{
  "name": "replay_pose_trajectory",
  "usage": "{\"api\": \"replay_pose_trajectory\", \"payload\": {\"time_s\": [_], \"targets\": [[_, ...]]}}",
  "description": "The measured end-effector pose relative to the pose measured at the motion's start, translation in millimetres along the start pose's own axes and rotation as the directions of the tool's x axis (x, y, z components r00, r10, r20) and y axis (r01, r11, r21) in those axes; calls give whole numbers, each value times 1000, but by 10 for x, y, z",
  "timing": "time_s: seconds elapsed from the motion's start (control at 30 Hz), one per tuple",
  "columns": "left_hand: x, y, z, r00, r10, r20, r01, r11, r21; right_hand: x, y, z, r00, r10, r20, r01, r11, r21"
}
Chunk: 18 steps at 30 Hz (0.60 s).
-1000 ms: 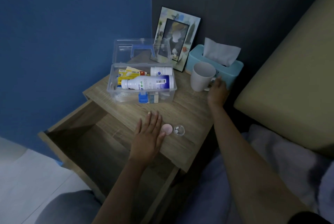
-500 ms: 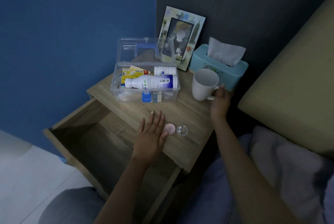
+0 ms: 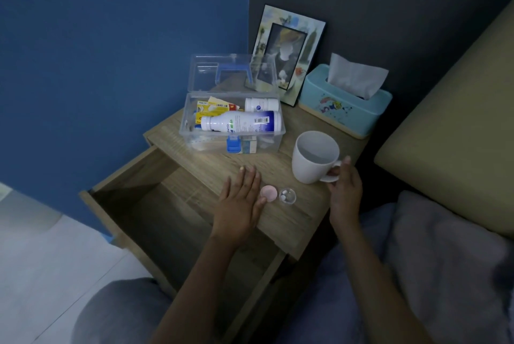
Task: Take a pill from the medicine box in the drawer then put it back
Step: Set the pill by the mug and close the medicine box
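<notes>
Left hand: palm down, flat on the counter at its front edge, fingers straight and together, pointing away from the person; grip apart, holding nothing.
Left thumb: beside the pink cap, touching or nearly so; cannot tell which.
Right hand: forearm reaching in from the lower right; grip clamped on the handle of the white mug, thumb on top of the handle.
Mug: tilted slightly, mouth toward the camera; whether its base touches the counter cannot be told.
Pill cup: small, clear, just right of the pink cap, white pills inside, between the two hands.
Medicine box: clear plastic, on the counter behind the left hand, lid raised; a white bottle lies on its side across the contents.
Drawer: pulled out below the counter, interior dark.
Tissue box: at the rear right, beside a picture frame.
</notes>
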<state>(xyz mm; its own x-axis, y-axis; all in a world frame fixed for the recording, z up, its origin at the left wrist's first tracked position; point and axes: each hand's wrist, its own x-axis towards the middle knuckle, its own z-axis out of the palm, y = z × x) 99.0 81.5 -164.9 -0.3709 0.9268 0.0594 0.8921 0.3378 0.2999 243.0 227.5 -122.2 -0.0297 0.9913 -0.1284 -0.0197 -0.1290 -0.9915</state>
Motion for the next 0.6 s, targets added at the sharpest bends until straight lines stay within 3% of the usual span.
{"api": "replay_pose_trajectory", "payload": {"time_s": [0.23,0.3,0.37,0.47,0.6], "targets": [[-7,-8,-1,1000,1,-6,-2,999,-46,-34,-32,-35,1000,16,26,-17,1000,18],[-10,-13,-58,998,-27,-59,16,982,-189,-37,-58,-58,999,-34,7,34,998,-48],[16,-37,-166,981,-110,-159,51,939,-340,-35,-144,-80,983,-182,-25,174,967,-185],[115,-108,-387,894,-296,-336,100,863,-495,5,-470,53,925,-379,25,375,904,-205],[286,-282,-625,710,-431,-557,151,866,-477,235,-942,664,888,-402,225,439,886,-151]]}}
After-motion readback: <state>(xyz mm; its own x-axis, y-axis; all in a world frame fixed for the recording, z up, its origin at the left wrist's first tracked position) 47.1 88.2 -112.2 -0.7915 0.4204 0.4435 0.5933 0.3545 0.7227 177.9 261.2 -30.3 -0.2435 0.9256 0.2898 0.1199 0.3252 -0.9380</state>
